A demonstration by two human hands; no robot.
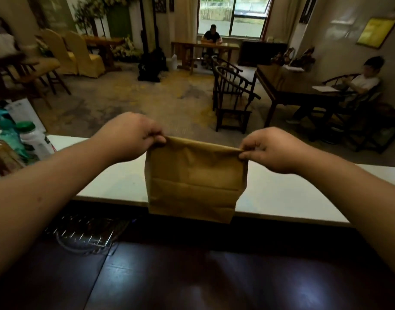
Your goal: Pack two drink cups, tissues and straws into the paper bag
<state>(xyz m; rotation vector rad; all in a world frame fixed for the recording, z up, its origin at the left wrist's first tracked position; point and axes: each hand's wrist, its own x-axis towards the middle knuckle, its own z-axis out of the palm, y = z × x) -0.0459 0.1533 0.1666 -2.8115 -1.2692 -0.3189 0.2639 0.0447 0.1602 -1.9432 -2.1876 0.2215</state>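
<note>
A brown paper bag hangs upright in front of me, above the near edge of a white counter. Its top is folded flat and closed. My left hand pinches the top left corner of the fold. My right hand pinches the top right corner. The bag's lower part overlaps the counter's front edge. What is inside the bag is hidden. No cups, tissues or straws show outside it.
Bottles with green caps stand on the counter's left end. A wire rack lies below the counter on a dark wooden surface. Beyond are wooden chairs, tables, and two seated people.
</note>
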